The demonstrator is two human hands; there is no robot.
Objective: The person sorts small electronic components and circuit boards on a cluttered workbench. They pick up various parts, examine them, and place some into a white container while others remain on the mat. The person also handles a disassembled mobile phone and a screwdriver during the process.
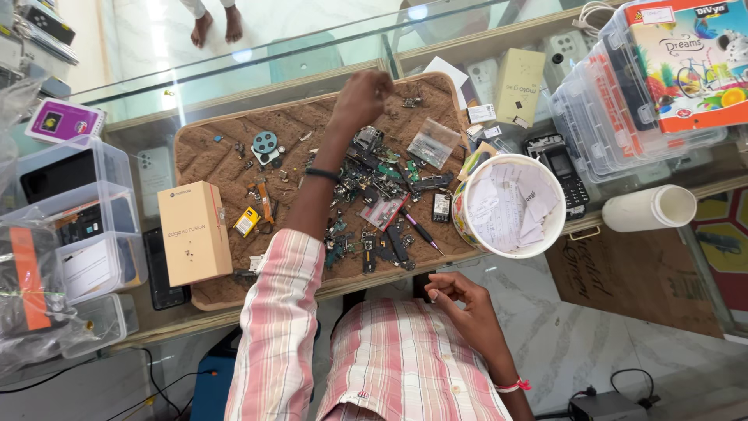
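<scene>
My left hand [365, 95] reaches over the far side of a brown mat [204, 160], fingers pinched together; whether a tiny part sits between them is not visible. A black band circles that wrist. Below it lies a heap of phone circuit boards and parts [375, 199], with a small clear bag [434, 143] beside it. My right hand [461, 295] hovers near my chest at the counter's front edge, fingers loosely curled and holding nothing. A purple-tipped tool [421, 231] lies on the mat between the two hands.
A tan phone box [195, 232] stands on the mat's left end. A white bowl of paper slips [475, 234] sits at its right end, a black keypad phone [562, 168] behind it. Stacked clear boxes [615, 117] are at the right and clear tubs [74, 206] at the left. Another person's bare feet [214, 23] show beyond the glass counter.
</scene>
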